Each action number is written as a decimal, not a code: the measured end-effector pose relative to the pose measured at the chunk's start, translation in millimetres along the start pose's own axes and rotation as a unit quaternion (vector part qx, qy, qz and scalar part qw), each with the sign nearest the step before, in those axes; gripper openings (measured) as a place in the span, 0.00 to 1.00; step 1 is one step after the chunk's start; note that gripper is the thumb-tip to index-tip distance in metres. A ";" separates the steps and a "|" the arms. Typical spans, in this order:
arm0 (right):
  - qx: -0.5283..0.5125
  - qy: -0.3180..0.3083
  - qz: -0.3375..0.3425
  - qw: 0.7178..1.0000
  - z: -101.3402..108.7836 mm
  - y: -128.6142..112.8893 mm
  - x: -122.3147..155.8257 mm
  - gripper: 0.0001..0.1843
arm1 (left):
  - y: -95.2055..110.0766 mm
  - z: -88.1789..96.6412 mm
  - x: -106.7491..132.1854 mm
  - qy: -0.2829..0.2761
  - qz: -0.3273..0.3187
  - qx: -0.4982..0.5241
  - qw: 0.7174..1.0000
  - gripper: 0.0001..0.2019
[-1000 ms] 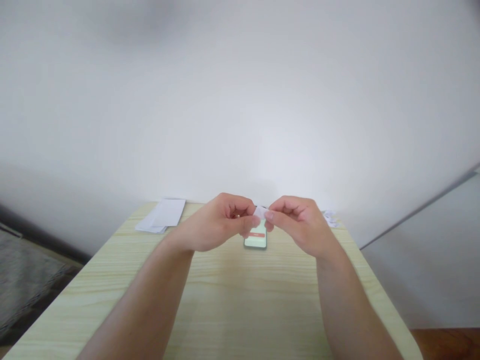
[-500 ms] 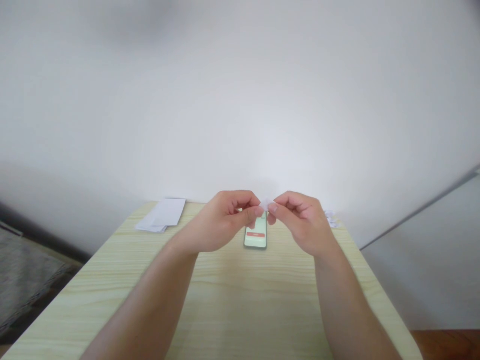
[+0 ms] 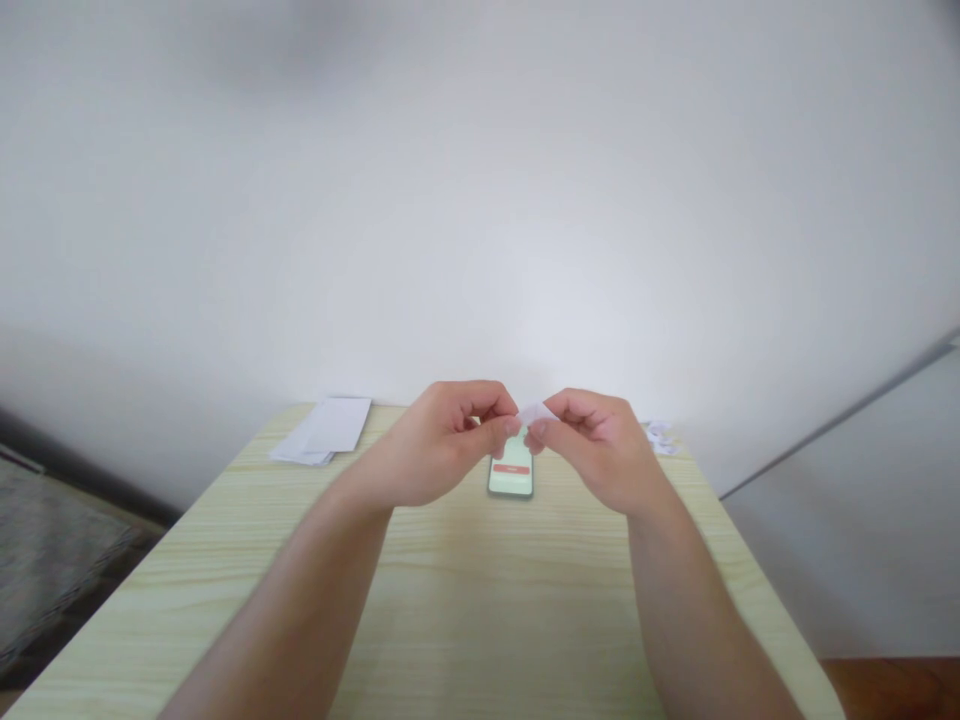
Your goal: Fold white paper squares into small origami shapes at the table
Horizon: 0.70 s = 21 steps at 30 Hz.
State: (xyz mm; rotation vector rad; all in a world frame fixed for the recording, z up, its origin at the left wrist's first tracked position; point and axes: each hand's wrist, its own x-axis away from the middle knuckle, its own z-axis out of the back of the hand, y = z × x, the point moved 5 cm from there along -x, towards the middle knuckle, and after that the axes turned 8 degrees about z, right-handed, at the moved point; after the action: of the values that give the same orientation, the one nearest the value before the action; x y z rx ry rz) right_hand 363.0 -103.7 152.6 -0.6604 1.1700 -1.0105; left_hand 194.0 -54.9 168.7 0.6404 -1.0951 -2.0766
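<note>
Between my two hands is a small white piece of paper [image 3: 533, 411], held up above the table. My left hand [image 3: 450, 440] pinches its left side between thumb and fingers. On the other side, my right hand [image 3: 596, 440] grips it the same way, with the fingertips of both hands close together. The paper looks folded, but its exact shape is partly hidden by my fingers. Below my hands a phone [image 3: 511, 480] lies on the table, its lit screen showing a red bar; my fingers cover its upper part.
A stack of white paper sheets [image 3: 337, 425] lies at the table's back left. Several small white paper pieces [image 3: 661, 438] sit at the back right, partly behind my right hand. The wooden table [image 3: 495, 600] stands against a white wall [image 3: 480, 200].
My right hand has shifted slightly left, and more of the white paper shows between my fingers. My left hand has moved only a little to the left.
</note>
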 end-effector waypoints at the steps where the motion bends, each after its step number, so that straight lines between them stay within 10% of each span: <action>1: 0.005 0.004 -0.002 1.000 0.4 0.4 0.3 0.06 | 0.2 0.1 0.1 0.000 -0.001 -0.002 1.000 0.15; 21: 0.131 -0.055 0.011 0.990 -2.9 -6.0 0.6 0.08 | 7.9 3.1 -0.1 0.051 -0.024 -0.010 0.998 0.07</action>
State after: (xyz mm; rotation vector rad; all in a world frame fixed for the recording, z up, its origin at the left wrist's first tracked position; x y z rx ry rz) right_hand 358.5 -106.6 156.6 -0.4865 0.9264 -1.0745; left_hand 194.7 -56.3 177.0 0.7609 -1.0091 -2.0701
